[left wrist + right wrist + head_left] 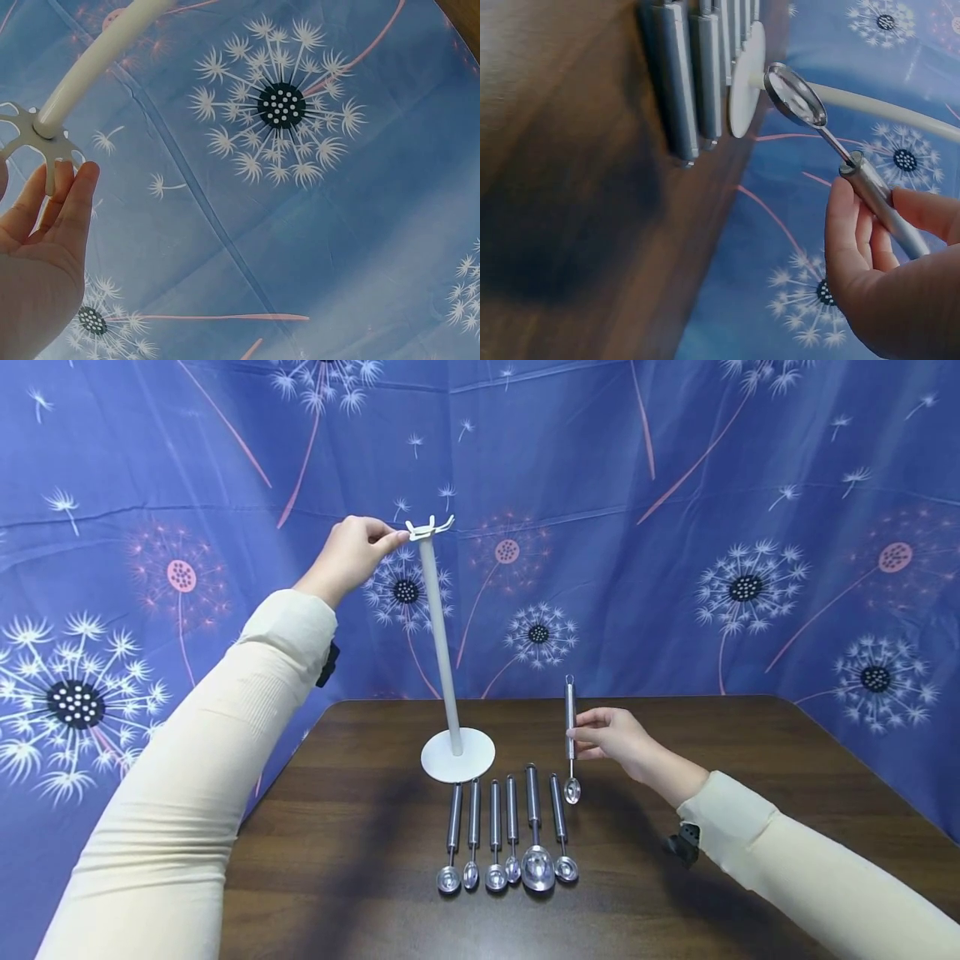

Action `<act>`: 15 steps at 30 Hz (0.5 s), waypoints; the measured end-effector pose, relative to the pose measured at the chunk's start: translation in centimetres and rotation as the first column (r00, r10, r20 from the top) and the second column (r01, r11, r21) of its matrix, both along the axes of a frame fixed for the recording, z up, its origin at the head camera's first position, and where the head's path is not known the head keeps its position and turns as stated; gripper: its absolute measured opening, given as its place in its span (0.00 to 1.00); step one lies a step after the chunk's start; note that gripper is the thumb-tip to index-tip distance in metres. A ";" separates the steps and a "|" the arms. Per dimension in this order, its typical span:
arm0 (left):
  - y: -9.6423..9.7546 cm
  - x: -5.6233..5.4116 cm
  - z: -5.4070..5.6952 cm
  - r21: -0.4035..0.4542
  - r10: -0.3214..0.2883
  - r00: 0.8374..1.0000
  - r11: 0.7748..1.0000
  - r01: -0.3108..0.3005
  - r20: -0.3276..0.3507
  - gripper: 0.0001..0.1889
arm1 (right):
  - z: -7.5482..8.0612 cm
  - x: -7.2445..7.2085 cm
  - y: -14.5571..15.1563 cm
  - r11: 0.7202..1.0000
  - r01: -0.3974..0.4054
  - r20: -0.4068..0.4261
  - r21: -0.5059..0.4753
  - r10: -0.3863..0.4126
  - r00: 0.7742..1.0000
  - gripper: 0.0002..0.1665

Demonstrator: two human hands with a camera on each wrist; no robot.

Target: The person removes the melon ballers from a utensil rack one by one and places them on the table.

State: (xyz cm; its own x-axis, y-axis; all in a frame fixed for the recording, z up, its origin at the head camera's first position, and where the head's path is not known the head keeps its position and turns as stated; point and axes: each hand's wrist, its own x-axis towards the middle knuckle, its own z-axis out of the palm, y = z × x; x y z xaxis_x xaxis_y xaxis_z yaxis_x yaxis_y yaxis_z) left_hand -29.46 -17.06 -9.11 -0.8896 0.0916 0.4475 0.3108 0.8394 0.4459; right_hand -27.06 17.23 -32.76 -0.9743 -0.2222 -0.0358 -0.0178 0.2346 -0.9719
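My left hand point(354, 553) pinches one prong of the hook ring point(429, 528) at the top of a white stand point(442, 643). From below, the left wrist view shows its fingers point(69, 202) close around that prong. My right hand point(617, 742) holds a steel measuring spoon point(571, 718) by its handle, bowl down, above the table to the right of the stand. The spoon's small round bowl point(796, 94) is plain in the right wrist view, thumb and fingers on either side of the handle. Several more measuring spoons point(495, 835) lie side by side, handles pointing toward the stand.
The stand's round white base point(458, 756) rests on the brown wooden table point(315, 860), just behind the row of spoons. Behind the table hangs a blue cloth point(630, 635) with a dandelion print. One spoon point(537, 867) in the row has a larger bowl.
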 end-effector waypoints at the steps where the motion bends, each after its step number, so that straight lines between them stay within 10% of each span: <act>1: 0.0 0.0 0.0 0.002 0.000 1.000 1.000 0.000 0.001 0.25 | -0.2 0.2 0.1 1.000 -0.005 0.006 0.009 0.005 1.000 0.24; 15: -0.1 -0.1 -0.2 -0.005 0.001 1.000 1.000 -0.002 -0.013 0.24 | -3.4 1.5 1.5 0.999 -0.047 0.117 0.021 0.044 0.992 0.23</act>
State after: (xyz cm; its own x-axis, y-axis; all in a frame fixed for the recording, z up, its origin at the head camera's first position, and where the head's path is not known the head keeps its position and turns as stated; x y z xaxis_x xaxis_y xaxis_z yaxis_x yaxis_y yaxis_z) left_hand -29.55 -17.12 -9.31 -0.8838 0.0926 0.4586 0.3153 0.8421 0.4375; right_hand -25.55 18.77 -36.15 -0.9523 -0.2637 -0.1536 0.0836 0.2586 -0.9623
